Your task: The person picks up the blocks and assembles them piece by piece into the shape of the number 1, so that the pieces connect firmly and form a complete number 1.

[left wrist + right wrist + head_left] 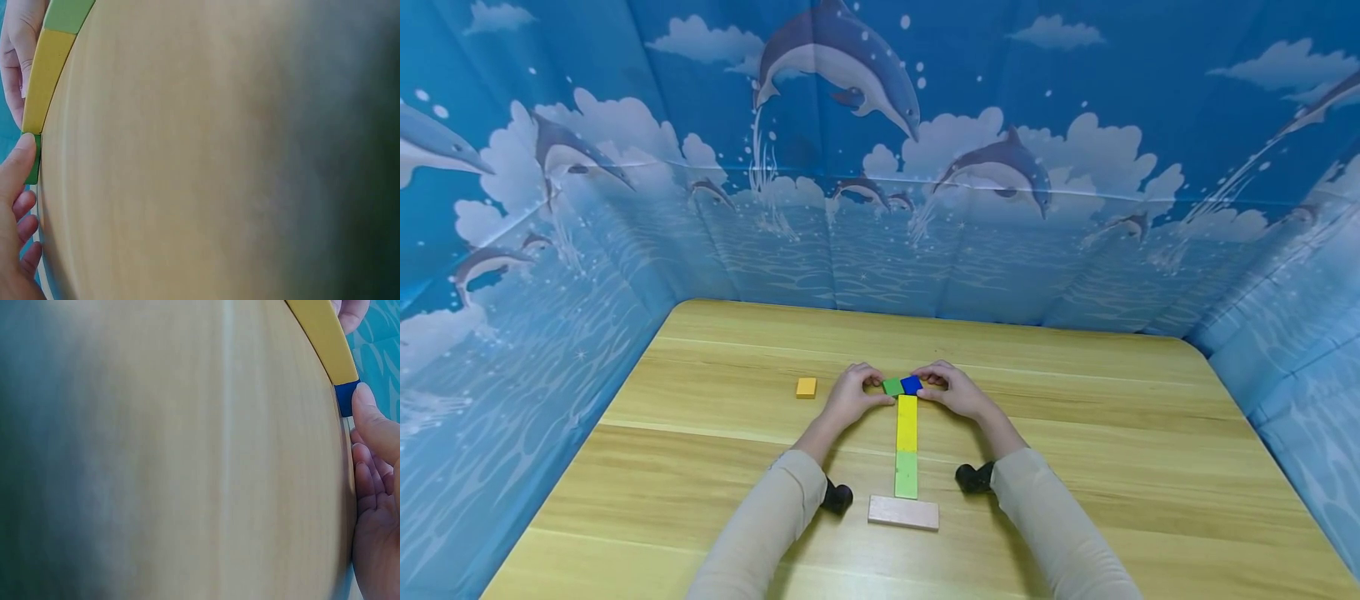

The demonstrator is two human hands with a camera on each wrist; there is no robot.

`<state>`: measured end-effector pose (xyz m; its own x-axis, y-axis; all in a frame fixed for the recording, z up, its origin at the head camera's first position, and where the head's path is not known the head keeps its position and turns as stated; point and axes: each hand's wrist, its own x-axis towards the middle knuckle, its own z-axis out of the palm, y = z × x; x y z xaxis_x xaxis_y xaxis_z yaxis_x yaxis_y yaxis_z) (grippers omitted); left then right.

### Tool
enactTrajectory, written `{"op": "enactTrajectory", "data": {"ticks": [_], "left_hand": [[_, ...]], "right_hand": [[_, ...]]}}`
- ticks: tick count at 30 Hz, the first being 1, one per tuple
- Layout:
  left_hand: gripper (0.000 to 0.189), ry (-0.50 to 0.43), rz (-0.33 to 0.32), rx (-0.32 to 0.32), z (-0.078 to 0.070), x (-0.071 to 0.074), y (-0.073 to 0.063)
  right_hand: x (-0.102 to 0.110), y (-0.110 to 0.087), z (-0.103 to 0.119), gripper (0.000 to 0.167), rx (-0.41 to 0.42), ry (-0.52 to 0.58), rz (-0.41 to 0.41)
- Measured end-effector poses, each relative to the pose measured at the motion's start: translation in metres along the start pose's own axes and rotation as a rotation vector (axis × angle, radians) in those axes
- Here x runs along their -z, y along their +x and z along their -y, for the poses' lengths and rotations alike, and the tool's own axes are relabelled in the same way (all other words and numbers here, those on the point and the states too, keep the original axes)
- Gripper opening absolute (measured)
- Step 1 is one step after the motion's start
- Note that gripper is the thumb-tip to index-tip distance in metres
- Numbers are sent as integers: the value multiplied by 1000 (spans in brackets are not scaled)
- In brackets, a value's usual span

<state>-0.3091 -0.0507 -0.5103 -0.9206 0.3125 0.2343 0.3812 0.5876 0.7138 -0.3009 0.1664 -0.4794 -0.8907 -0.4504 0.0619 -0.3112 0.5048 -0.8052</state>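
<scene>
My left hand [850,395] pinches a small dark green square block [892,387] between thumb and fingers. From the other side my right hand [961,395] pinches a small blue square block [912,385]. Both blocks lie turned at a slant, side by side, at the far end of a long yellow block [907,423]. In the left wrist view the thumb [24,150] presses on the green block's face; in the right wrist view the other thumb [369,409] covers part of the blue block. A light green block [906,475] continues the yellow one toward me.
A pale wooden plank [903,512] lies crosswise at the near end of the row. To the left of my left hand sits an orange square block [806,388]. Behind the wooden table [700,333] hangs a blue dolphin curtain [880,250].
</scene>
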Motion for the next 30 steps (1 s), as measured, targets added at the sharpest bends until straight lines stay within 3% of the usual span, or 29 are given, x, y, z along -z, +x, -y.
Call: {"op": "enactTrajectory", "data": {"ticks": [7, 30], "left_hand": [[37, 12, -5, -7, -2, 1, -2], [37, 38, -54, -54, 4, -6, -6]], "right_hand": [[-7, 8, -30, 34, 5, -29, -16], [-7, 4, -28, 33, 19, -32, -22]]}}
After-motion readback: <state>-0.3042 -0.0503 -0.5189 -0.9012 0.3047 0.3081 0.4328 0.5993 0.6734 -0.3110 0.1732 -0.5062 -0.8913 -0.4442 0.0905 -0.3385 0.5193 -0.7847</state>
